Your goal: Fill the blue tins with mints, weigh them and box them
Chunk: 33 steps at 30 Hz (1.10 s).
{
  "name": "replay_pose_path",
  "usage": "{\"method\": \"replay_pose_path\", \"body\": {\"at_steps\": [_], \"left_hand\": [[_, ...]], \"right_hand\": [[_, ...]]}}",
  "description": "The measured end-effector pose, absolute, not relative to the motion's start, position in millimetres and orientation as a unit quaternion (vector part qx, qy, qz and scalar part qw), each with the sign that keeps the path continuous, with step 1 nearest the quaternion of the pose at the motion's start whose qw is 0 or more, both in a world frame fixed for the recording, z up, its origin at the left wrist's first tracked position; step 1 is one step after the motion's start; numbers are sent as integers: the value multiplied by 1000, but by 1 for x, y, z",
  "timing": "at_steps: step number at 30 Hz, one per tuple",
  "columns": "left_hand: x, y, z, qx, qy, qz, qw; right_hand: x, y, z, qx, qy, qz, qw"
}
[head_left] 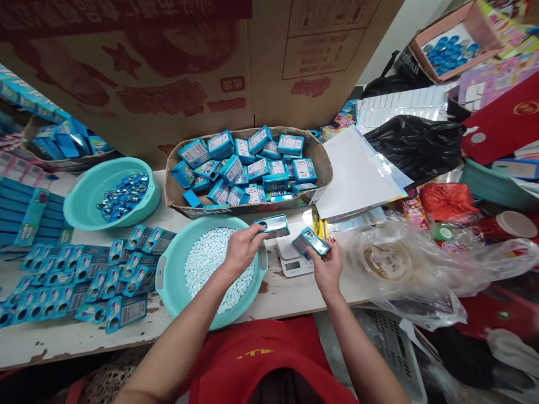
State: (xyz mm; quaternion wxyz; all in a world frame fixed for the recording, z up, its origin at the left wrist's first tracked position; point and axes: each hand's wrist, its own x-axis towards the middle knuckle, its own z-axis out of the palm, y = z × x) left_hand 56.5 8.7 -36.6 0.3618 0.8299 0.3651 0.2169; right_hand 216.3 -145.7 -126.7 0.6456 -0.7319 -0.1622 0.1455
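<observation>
My left hand (241, 248) is closed on a small shiny blue tin (273, 225), held flat above the rim of a teal basin (168, 280) full of small white tablets (206, 264). My right hand (327, 268) grips a second small blue tin (310, 243), tilted, just over a small white scale (290, 261). Both hands sit close together in front of a cardboard tray (177, 196) heaped with blue boxes (248, 165).
A second teal basin (76, 207) at the left holds blue round lids. Flat blue box blanks (84, 275) cover the table's left side. White sheets (357, 174), a black bag (412, 143) and clear plastic bags (404, 269) crowd the right. A large carton wall (189, 73) stands behind.
</observation>
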Motion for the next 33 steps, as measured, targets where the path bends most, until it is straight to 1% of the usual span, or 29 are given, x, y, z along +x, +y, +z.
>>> {"method": "replay_pose_path", "body": {"at_steps": [2,4,7,8,9,11,13,14,15,18,22,25,28,33], "left_hand": [[30,8,-23,808,372,247,384],[6,2,-16,790,389,253,400],[-18,-17,-17,756,420,250,436],[-23,-25,-20,743,427,247,452],[-27,-32,-23,730,432,242,472],[-33,-43,-30,699,435,228,520],[-38,-47,-39,641,456,240,570],[-40,-46,-43,591,478,265,593],[-43,-43,-47,531,503,298,613],[-48,-30,-56,355,552,372,657],[-43,-16,-67,273,569,321,706],[-33,-14,-76,248,579,307,713],[-27,-15,-82,249,569,323,714],[-22,-20,-81,226,554,294,746]], "right_hand": [[219,-130,-132,-749,-223,132,610],[216,-123,-128,-774,-283,87,559],[197,-128,-107,-782,-362,-9,507],[187,-131,-98,-769,-392,-11,504],[176,-134,-90,-750,-429,22,503],[153,-136,-76,-703,-497,174,478],[134,-134,-67,-664,-517,323,432],[127,-131,-63,-657,-516,362,414],[123,-128,-59,-654,-519,375,403],[116,-117,-47,-648,-569,317,395],[112,-106,-40,-655,-636,231,337],[111,-105,-43,-665,-655,205,294],[113,-108,-47,-675,-641,217,294],[116,-112,-46,-685,-576,301,330]]}}
